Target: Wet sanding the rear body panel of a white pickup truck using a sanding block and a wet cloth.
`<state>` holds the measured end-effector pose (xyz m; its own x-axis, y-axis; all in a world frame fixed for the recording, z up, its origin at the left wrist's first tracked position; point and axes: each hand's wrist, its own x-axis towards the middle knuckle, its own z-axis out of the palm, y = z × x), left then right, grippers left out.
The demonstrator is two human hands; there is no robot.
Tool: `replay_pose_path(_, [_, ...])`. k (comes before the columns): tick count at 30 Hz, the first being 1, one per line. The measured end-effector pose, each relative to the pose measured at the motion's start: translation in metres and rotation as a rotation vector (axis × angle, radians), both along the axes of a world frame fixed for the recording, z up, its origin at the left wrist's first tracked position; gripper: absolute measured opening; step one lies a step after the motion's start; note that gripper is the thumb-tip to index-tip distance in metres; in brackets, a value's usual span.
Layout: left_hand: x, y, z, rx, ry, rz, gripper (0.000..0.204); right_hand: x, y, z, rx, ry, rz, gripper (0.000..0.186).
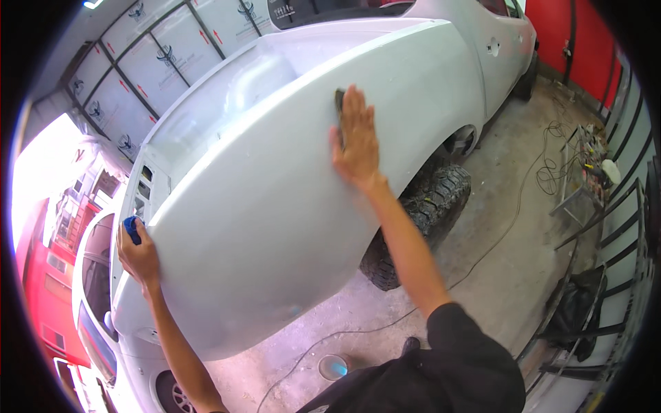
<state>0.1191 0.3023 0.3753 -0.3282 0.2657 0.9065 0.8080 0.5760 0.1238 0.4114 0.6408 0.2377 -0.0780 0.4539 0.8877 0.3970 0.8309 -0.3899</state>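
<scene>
The white side panel (pixel 261 186) of a pickup truck's bed stretches in front of me, its surface matt. My right hand (pixel 358 141) lies on the panel's upper part with fingers stretched upward, pressing a dark flat block (pixel 339 100) against it. Most of that block is hidden under the fingers and palm. At the bed's rear corner, my left hand (pixel 140 256) grips a crumpled blue cloth (pixel 131 229) that shows between thumb and fingers. The left hand rests near the panel's rear top edge.
A knobby tyre (pixel 434 213) juts out below the wheel arch. Behind my left arm stands another white vehicle (pixel 93 275). A bucket (pixel 333 367) and a long cable (pixel 337 334) are on the concrete floor. On the right are a cluttered cart (pixel 592 165) and metal racks (pixel 620 275).
</scene>
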Motion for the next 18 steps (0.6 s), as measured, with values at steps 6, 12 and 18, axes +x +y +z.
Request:
replay_pose_path(6, [-0.001, 0.002, -0.003, -0.051, -0.006, 0.024, 0.029, -0.015, 0.011, 0.015, -0.158, 0.073, -0.135, 0.073])
replay_pose_path(12, [-0.004, 0.004, -0.005, -0.001, 0.024, -0.069, 0.025, 0.018, 0.039, 0.044, -0.130, 0.024, -0.062, 0.076])
replay_pose_path(18, [0.002, -0.003, 0.000, -0.035, -0.023, 0.034, 0.025, -0.032, -0.009, 0.008, -0.132, 0.126, -0.108, 0.075])
